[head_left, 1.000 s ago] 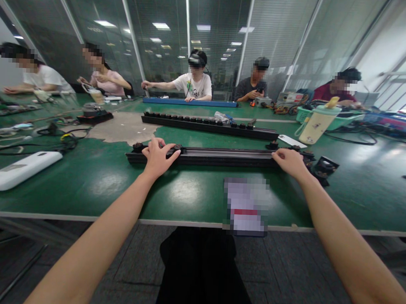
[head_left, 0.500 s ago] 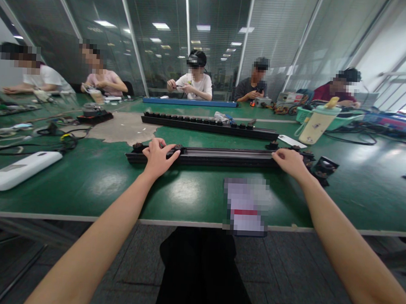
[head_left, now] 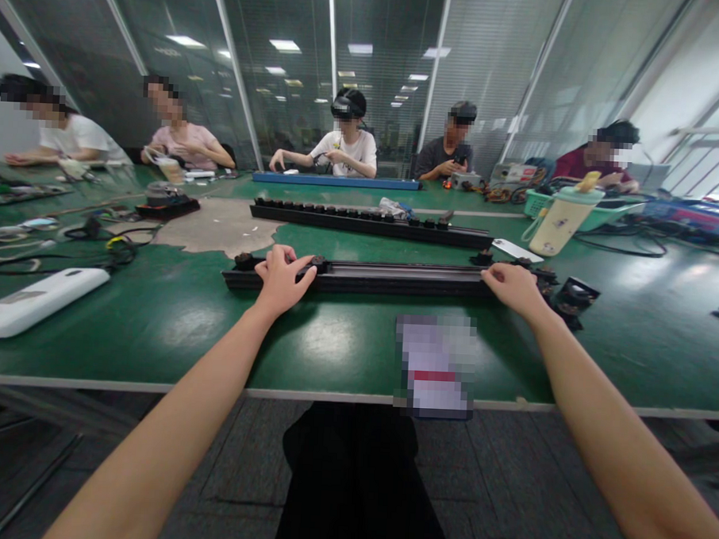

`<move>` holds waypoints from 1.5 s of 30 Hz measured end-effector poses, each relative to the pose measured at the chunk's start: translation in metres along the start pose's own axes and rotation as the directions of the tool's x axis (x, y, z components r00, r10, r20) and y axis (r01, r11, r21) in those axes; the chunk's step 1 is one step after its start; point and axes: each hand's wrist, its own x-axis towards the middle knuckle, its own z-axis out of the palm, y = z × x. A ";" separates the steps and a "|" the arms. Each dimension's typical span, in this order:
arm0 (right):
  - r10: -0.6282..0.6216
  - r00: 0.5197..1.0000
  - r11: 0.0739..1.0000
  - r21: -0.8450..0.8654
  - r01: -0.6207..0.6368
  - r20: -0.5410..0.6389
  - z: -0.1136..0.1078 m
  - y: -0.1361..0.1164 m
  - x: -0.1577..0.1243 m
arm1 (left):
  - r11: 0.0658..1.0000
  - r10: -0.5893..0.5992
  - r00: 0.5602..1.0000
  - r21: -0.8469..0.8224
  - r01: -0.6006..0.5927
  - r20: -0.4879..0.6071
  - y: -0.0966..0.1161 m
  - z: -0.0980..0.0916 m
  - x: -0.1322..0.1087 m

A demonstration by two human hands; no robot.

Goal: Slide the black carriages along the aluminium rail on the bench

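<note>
A long black rail (head_left: 395,284) lies across the green table in front of me, with small black blocks (head_left: 318,263) seated in its left part. My left hand (head_left: 281,283) grips the rail from above near its left end, thumb toward the near side; its fingertips are partly hidden behind the rail. At the right end, my right hand (head_left: 513,287) pinches the rail between thumb and bent fingers. Just beyond that hand sits a loose cluster of black parts (head_left: 573,299), partly covered by it.
Behind lies a second black rail (head_left: 367,222) carrying a row of blocks. A phone (head_left: 432,368) rests at the table's near edge, and a white device (head_left: 42,302) at left. A cream tumbler (head_left: 564,223) and green basket (head_left: 618,213) stand right. Several people sit around.
My hands and the rail look still. Across the table, the person in white has lowered one hand to the left end of the blue bar.
</note>
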 end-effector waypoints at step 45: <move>0.016 1.000 1.000 -0.011 -0.016 0.007 0.003 0.002 0.002 | 0.995 0.090 0.994 -0.029 -0.092 -0.064 -0.004 0.008 0.002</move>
